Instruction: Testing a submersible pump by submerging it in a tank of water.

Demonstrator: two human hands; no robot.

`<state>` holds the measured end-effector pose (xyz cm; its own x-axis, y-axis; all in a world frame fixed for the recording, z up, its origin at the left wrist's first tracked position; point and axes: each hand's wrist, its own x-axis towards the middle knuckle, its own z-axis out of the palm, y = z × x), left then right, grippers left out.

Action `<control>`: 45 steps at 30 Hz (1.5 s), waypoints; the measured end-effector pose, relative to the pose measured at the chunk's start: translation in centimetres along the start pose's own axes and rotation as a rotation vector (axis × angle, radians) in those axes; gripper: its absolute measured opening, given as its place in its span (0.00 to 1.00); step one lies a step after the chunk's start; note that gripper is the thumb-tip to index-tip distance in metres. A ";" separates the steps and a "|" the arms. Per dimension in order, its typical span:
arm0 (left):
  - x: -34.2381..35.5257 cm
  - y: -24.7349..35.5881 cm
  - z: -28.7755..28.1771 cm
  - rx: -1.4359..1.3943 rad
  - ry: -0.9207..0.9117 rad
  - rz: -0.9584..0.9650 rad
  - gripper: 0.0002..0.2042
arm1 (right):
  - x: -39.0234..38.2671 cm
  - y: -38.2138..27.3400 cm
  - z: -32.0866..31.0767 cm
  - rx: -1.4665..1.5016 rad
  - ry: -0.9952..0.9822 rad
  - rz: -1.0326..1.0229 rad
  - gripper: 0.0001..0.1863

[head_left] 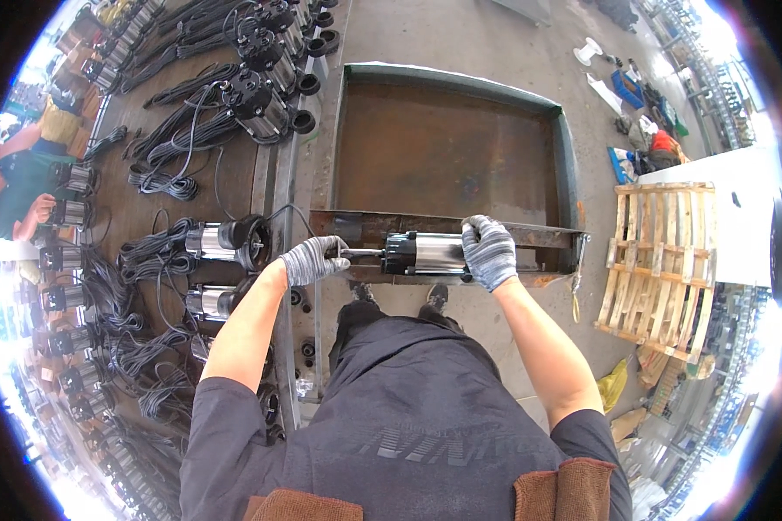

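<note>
A submersible pump (439, 253) with a silver cylinder body and black end lies on its side across the near edge of a water-filled metal tank (567, 143). Around its right end wraps my right hand (491, 252), in a grey striped glove. My left hand (314, 260), gloved alike, is closed on a thin dark rod-like piece (363, 253) at the pump's black end. Whether that piece is a cable or a tool I cannot tell. A black cable (297, 211) runs from the bench side down toward my left hand.
On the bench (235, 187) at left lie several pumps (256, 104) with coiled black cables (161, 178). Another person (26, 191) stands at the far left. A wooden pallet (660, 265) is at right, with a blue crate (627, 89) beyond it.
</note>
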<state>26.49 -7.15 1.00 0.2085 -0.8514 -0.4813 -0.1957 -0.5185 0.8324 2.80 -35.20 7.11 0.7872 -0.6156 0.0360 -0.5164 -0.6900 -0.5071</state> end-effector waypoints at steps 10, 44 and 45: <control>0.6 -1.1 3.2 0.752 0.523 0.315 0.08 | -0.2 0.1 0.0 -0.001 0.020 -0.012 0.09; -2.0 -4.8 5.1 -0.176 0.819 0.134 0.34 | -5.8 20.1 -4.5 0.073 0.601 0.484 0.14; -2.5 -5.6 5.5 -0.212 0.873 0.148 0.33 | -7.6 25.1 -4.4 -0.012 0.573 0.656 0.16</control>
<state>21.83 -2.56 -4.02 0.8637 -0.5006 -0.0586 -0.1155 -0.3097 0.9438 -17.65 -49.47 -2.06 0.0401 -0.9847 0.1694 -0.8122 -0.1309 -0.5686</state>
